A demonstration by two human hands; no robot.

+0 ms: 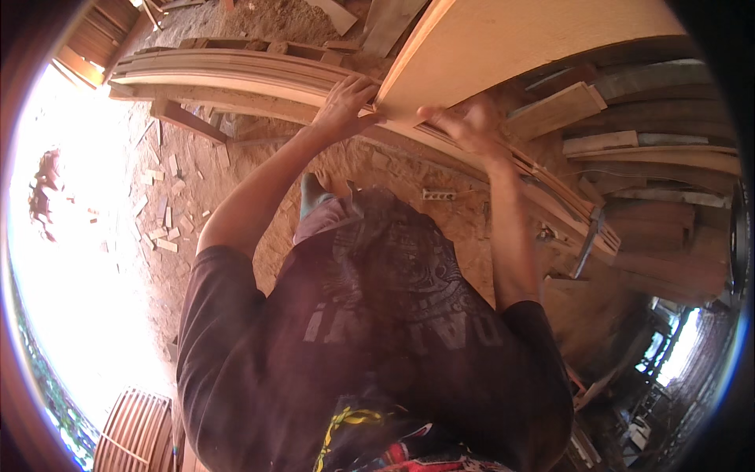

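Observation:
A wide, pale wooden panel (519,47) stretches away to the upper right, its near corner resting on a bundle of long wooden strips (212,77). My left hand (344,108) is closed over these strips beside that corner, its fingers on the far side and its thumb on the near side. At the panel's near edge is my right hand (469,130), its thumb pointing left against or just beside the wood. Motion blurs its other fingers, so their grip is unclear.
A wooden support (189,120) stands under the strips at left. Offcuts (165,236) litter the dirt floor, where a power strip (439,194) lies. Boards (653,161) are stacked at right; a slatted wooden piece (134,431) is at lower left.

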